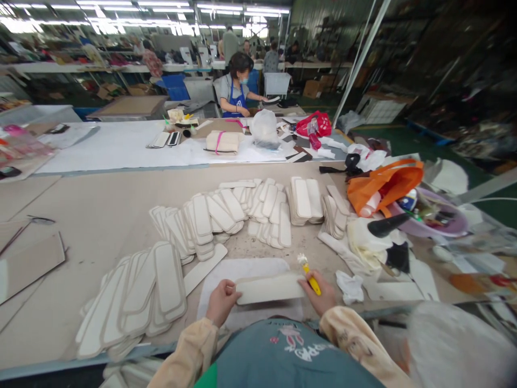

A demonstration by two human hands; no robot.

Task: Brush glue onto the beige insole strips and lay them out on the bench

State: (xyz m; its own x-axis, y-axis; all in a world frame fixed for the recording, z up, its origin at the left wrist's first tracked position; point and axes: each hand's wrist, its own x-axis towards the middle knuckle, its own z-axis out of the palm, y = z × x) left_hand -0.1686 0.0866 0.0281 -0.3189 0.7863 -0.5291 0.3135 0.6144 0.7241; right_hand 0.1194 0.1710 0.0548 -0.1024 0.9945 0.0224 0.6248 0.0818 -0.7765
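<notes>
Both my hands hold one long cream-white strip (270, 288) level above a white sheet (246, 269) at the near table edge. My left hand (220, 302) grips the strip's left end with curled fingers. My right hand (321, 295) pinches the right end and also holds a yellow-handled brush (309, 275) whose bristles point up and away. More cream strips lie fanned out beside my left arm (137, 299) and in several piles further back (242, 213).
An orange bag (383, 186), a purple basin (438, 221), rags and a black-handled tool (388, 225) crowd the right side. Cardboard pieces (28, 264) lie left. A person in a blue apron (235, 94) works at the far table.
</notes>
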